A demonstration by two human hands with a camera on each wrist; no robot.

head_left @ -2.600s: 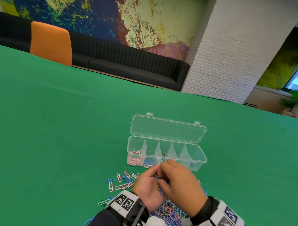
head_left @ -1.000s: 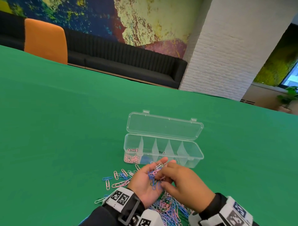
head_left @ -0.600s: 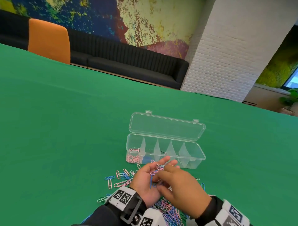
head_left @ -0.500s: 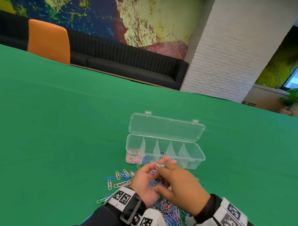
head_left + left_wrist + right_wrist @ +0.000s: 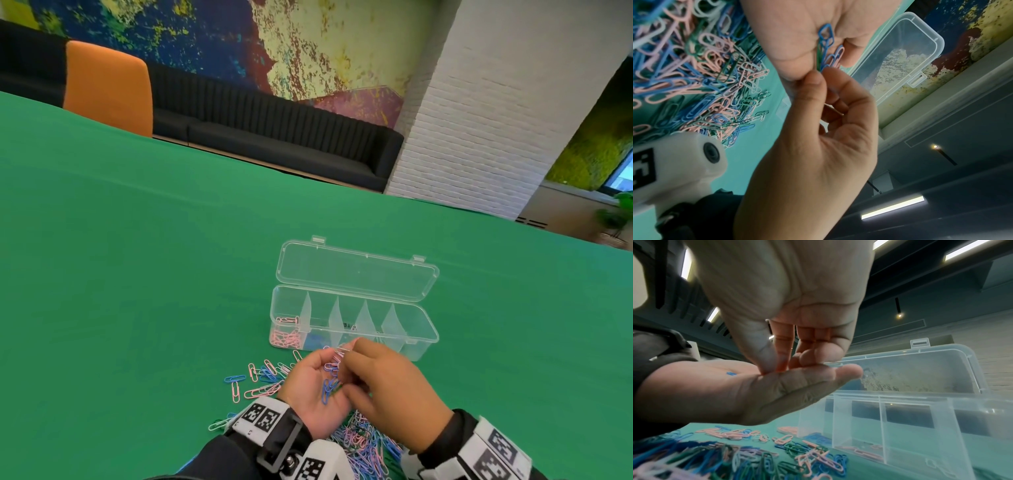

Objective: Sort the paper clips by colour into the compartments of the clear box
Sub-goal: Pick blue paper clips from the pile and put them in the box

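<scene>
The clear box (image 5: 416, 337) stands with its lid open on the green table; pink clips (image 5: 286, 337) fill its leftmost compartment and blue clips (image 5: 315, 341) lie in the one beside it. Just in front of the box my left hand (image 5: 308, 380) lies palm up, flat, carrying several blue, purple and green clips (image 5: 330, 387). My right hand (image 5: 349, 363) reaches down into that palm. Its thumb (image 5: 813, 84) and forefinger pinch clips at the palm's edge (image 5: 821, 65). The right wrist view has the right fingertips (image 5: 777, 365) pressed on the left palm (image 5: 715, 386).
A dense pile of mixed clips (image 5: 363, 442) lies under and behind my wrists. Loose pink and blue clips (image 5: 260, 377) are scattered left of my hands. The box's three right compartments (image 5: 910, 426) look nearly bare. An orange chair (image 5: 108, 89) stands beyond the far edge.
Both hands stay together in front of the box. The right fingers have kept shifting among the clips in the left palm; nothing has gone into the box.
</scene>
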